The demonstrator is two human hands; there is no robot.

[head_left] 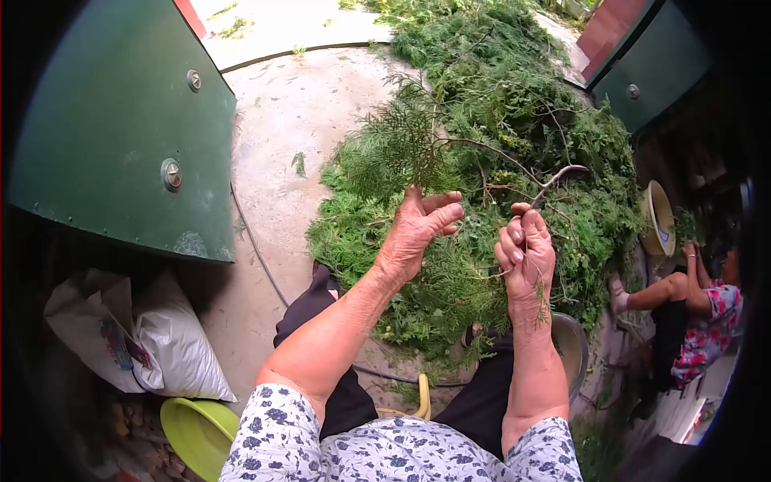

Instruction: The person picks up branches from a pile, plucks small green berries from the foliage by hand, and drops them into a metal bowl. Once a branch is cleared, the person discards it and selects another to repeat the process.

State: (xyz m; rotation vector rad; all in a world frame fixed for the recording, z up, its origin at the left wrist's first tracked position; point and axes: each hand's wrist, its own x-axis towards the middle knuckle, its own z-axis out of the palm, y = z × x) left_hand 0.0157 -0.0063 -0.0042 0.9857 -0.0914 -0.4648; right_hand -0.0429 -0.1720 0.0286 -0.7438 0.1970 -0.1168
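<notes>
My right hand point(526, 253) is closed around the lower end of a bare brown branch point(554, 183). A thin side stem runs left from this branch to a leafy green sprig point(401, 149). My left hand point(414, 233) is just below that sprig, fingers apart, with one fingertip up against the leaves; I cannot make out a grip. Under and beyond both hands spreads a large heap of flat-leaved evergreen cuttings point(514, 96). A few small leafy bits hang by my right wrist.
A green metal door point(120, 120) stands at left, above white sacks point(177, 337) and a yellow-green basin point(197, 434). A metal basin point(570, 345) is by my right leg. At right another person point(699, 321) sits near a cream basin point(658, 217). A dark cable point(257, 241) crosses the floor.
</notes>
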